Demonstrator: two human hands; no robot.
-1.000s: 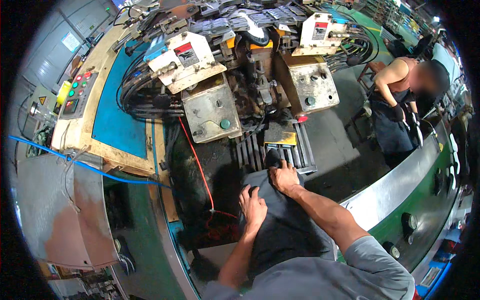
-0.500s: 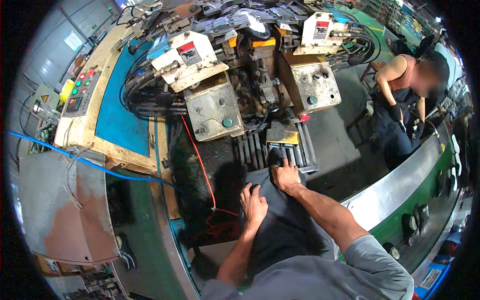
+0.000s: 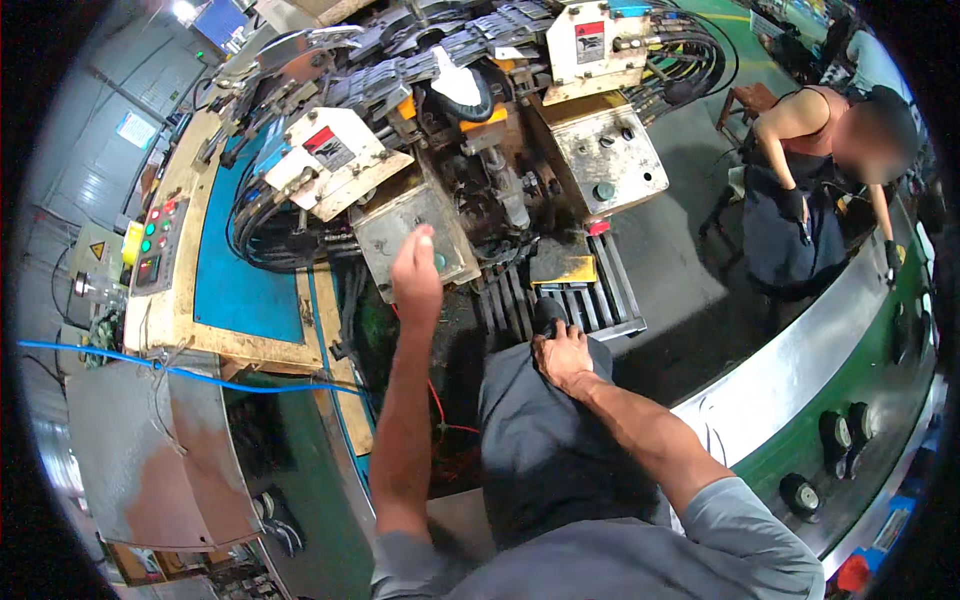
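Left arm stretched forward, left hand [image 3: 417, 272] raised, fingers loosely curled. Right hand [image 3: 562, 357] palm-down on own knee, elbow bent.

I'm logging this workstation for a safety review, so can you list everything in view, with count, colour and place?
Metal control box: one, grey with a green button, centre, under the raised left hand.
Second control box: one, grey, right of it.
Roller grate: one, dark steel, ahead of the knee.
Yellow plate: one, on the grate's far end.
Button panel: one, red and green buttons, left.
Blue hose: one, lower left.
Conveyor rim: one, steel and green, right.
Co-worker: one, dark apron, upper right.
Left hand: raised at the green button; contact unclear.
Right hand: resting on the knee.
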